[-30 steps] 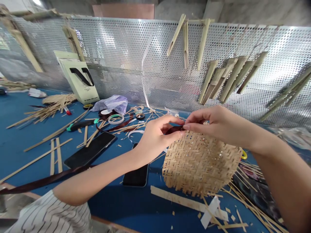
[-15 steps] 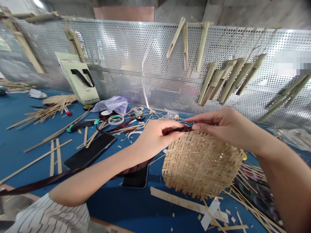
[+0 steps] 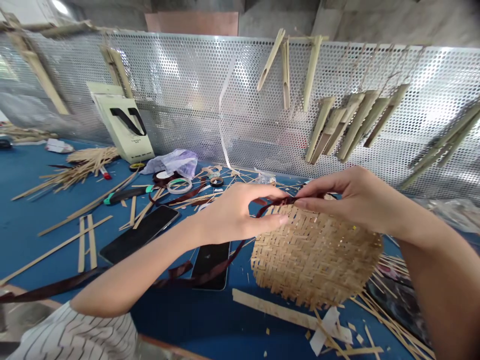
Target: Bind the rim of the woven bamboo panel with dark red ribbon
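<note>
A woven bamboo mat (image 3: pixel 315 255) with ragged strip ends stands tilted above the table, its top edge at my hands. Dark brown ribbon (image 3: pixel 262 210) lies along that edge and trails down to the left. My right hand (image 3: pixel 345 202) pinches the ribbon against the mat's top edge between thumb and fingers. At the upper left corner is my left hand (image 3: pixel 249 212), thumb and forefinger parted, the ribbon showing in the gap. Its thumb lies before the mat; its forefinger tip is close to the ribbon at the edge. The other left fingers are hidden.
Two phones (image 3: pixel 140 232) lie on the blue table (image 3: pixel 180 320), ribbon crossing the nearer one. Bamboo strips (image 3: pixel 92 162), a green-and-black cutter (image 3: pixel 127 194) and tape rolls (image 3: pixel 179 186) lie left. A perforated metal screen (image 3: pixel 187 100) with hanging bamboo pieces (image 3: pixel 356 122) stands behind.
My left thumb has come away from the forefinger and dropped lower, uncovering ribbon. My right fingertips have shifted slightly left along the edge. The trailing ribbon now shows over the nearer phone.
</note>
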A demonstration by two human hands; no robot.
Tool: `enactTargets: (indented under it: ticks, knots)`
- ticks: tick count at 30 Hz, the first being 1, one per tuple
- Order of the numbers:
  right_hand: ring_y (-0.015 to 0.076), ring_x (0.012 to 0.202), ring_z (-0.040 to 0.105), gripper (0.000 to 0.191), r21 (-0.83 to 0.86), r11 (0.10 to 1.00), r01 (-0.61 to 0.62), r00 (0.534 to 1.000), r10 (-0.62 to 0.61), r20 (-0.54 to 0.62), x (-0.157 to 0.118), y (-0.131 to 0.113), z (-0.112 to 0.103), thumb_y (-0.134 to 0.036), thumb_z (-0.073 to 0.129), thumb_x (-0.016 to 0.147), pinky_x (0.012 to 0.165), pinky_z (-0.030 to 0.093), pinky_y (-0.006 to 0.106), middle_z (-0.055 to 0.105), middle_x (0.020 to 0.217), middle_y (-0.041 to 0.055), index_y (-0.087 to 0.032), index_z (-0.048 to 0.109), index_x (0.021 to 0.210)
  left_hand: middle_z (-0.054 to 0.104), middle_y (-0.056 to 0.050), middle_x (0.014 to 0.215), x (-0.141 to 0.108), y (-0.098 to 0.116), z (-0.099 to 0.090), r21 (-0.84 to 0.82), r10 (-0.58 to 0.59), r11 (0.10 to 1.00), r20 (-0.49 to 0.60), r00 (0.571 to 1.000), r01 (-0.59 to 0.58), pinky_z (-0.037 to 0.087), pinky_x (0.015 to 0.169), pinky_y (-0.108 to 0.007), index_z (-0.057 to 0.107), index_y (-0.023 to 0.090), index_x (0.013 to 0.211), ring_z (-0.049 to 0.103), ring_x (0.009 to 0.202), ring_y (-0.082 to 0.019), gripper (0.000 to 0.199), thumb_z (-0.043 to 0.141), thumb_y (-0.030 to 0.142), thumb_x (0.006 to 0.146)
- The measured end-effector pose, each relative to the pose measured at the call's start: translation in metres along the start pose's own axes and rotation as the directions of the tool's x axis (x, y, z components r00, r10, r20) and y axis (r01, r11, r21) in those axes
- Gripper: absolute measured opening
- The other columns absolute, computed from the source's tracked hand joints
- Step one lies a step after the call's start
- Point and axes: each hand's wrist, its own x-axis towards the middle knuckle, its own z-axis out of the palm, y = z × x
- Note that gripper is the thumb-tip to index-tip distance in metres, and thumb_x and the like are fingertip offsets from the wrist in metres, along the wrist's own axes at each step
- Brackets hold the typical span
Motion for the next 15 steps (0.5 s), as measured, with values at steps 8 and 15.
enactTargets:
  ticks: [8, 15]
  knots:
    - [0.0125, 0.067, 0.058, 0.023, 0.007, 1.0, -0.002, 1.0, 0.002, 0.0, 0.0, 0.001, 0.002, -0.041, 0.059, 0.084, 0.057, 0.041, 0.021, 0.066, 0.076, -0.0018, -0.024, 0.073, 0.086, 0.073, 0.0, 0.082, 0.006, -0.009, 0.019, -0.151, -0.098, 0.986, -0.23, 0.968, 0.064, 0.05, 0.068, -0.022, 0.07, 0.018, 0.086, 0.066, 0.073, -0.012, 0.011, 0.063, 0.022, 0.078]
    - [0.0121, 0.063, 0.051, 0.035, 0.031, 0.991, -0.128, 0.991, 0.127, 0.031, -0.01, 0.01, -0.005, -0.05, 0.057, 0.083, 0.053, 0.035, 0.022, 0.063, 0.073, 0.001, -0.018, 0.071, 0.088, 0.071, -0.001, 0.074, 0.006, -0.011, 0.017, -0.162, -0.154, 0.979, -0.215, 0.964, 0.121, 0.045, 0.057, -0.022, 0.071, 0.018, 0.082, 0.061, 0.063, -0.011, 0.014, 0.063, 0.029, 0.078]
